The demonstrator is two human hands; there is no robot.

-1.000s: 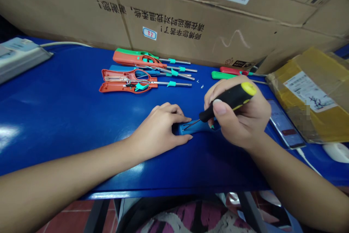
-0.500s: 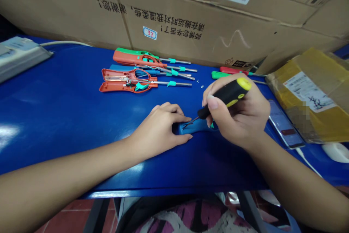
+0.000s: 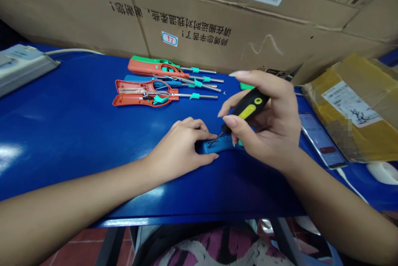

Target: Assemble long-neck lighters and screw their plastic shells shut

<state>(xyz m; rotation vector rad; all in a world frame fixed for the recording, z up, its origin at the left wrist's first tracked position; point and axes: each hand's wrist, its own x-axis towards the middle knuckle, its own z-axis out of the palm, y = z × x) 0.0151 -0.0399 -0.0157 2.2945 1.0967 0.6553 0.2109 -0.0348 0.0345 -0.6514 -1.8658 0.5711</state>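
My left hand rests on the table with thumb and fingers closed around the end of a blue long-necked lighter. In my right hand is a black and yellow screwdriver, tilted, its tip down on the lighter's blue body. The thumb and some fingers press on the handle, while the index finger is lifted off it. Part of the lighter lies hidden behind my right hand. Further back lies an opened orange lighter, its inner parts showing, beside more orange, green and blue lighters with metal necks.
A large cardboard box stands along the back of the blue table. At the right are a yellow-taped parcel and a phone on a white cable. A whitish device sits at the left. A tiny screw lies behind my hands.
My right index finger has lifted and opened outward, and the screwdriver handle has turned and sits lower in the hand. My left hand holds the blue lighter as before.
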